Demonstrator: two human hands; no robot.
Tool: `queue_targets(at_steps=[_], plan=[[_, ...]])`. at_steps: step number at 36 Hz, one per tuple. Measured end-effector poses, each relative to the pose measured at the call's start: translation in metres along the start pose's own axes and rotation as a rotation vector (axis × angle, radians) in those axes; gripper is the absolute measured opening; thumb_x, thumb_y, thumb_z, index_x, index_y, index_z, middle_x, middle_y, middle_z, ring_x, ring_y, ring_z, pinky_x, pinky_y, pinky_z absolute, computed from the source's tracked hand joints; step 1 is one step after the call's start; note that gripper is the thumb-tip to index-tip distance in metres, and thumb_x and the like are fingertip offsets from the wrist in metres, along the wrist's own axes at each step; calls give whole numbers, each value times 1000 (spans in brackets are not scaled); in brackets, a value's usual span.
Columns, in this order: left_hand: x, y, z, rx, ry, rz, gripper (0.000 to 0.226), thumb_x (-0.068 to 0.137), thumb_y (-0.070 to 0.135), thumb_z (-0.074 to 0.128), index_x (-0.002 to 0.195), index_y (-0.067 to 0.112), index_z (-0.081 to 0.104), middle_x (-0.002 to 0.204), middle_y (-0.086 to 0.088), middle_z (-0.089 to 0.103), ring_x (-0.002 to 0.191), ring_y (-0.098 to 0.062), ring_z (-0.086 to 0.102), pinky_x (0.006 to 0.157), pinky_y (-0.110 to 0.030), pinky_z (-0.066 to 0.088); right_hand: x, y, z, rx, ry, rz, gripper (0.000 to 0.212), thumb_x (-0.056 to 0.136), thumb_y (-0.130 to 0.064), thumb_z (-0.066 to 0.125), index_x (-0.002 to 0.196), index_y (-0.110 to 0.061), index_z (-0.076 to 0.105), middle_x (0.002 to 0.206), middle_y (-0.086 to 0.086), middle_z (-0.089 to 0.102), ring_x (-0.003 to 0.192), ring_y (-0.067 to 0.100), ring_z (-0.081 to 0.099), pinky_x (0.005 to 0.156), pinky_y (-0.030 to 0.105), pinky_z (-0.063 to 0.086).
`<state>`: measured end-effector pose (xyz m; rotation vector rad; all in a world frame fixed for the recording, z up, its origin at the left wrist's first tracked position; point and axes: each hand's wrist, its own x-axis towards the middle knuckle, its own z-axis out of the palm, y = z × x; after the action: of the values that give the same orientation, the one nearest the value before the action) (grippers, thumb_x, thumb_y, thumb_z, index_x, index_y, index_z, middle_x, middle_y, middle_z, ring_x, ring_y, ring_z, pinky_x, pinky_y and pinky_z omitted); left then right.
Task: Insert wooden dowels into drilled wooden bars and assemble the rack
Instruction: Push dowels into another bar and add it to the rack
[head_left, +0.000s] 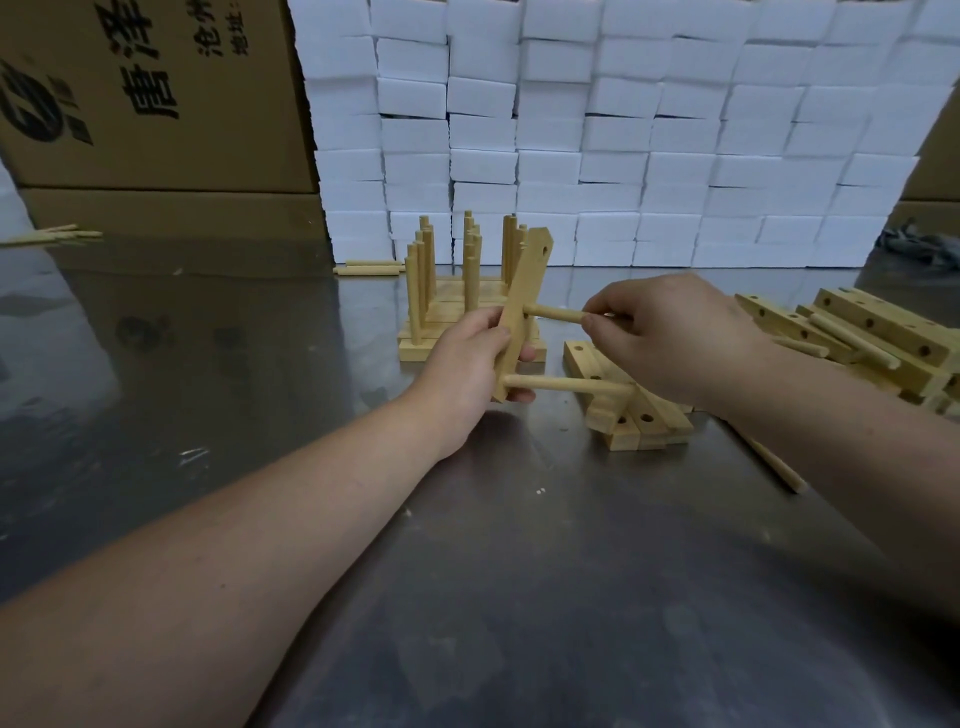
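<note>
My left hand grips the drilled bar nearly upright above the table. My right hand pinches the outer end of a dowel lying square to the bar, its tip in the middle hole, so I judge the push goes leftward.

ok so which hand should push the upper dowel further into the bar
Right. The right hand pinches the free end of the upper dowel, whose other end sits in the bar. The left hand grips the bar, so it likely serves best as the brace.
</note>
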<state>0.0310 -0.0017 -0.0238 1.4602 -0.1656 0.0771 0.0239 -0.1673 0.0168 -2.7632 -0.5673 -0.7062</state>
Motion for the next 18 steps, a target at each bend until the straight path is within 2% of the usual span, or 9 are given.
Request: queue_targets(at_steps=[4,8,11,12,14,18], plan=[[2,0,0,32,37,0,27,97,7,31,96,21,54,82,-8,58,71,-17,58,47,-27,53,-2,-2,2,0,-7,-40,24,94,-34,43,101,-27,65,66,-10,59,59,6,50,47,23,26],[3,0,1,73,62,4,31,96,8,30,95,25,55,69,-5,57,65,-16,55,57,-30,52,-2,-2,0,38,-16,-55,24,92,-34,46,105,-28,66,61,-17,54,55,-1,48,47,17,27],[2,0,0,87,42,25,29,98,10,32,101,22,59,63,-1,56,58,-11,54,51,-23,49,-1,0,-1,88,-28,-34,25,91,-36,47,106,-31,66,63,-18,56,60,-15,48,45,13,27],[2,0,0,95,30,40,29,99,12,33,100,21,60,61,0,55,56,-10,53,49,-22,48,-1,0,-1,87,-29,-36,24,91,-37,47,105,-31,66,65,-17,57,60,-14,48,45,16,26],[0,-1,-1,102,11,64,28,100,14,33,100,19,61,60,1,54,55,-9,51,48,-21,46,-1,0,-1,56,-22,-50,24,92,-37,46,101,-30,67,67,-12,60,58,-1,51,45,18,25],[-1,-1,-2,92,4,70,28,101,17,33,108,22,59,63,1,53,58,-9,50,48,-20,45,-1,1,-1,-10,11,-106,29,92,-34,45,93,-17,69,64,0,62,53,11,49,41,11,31]])
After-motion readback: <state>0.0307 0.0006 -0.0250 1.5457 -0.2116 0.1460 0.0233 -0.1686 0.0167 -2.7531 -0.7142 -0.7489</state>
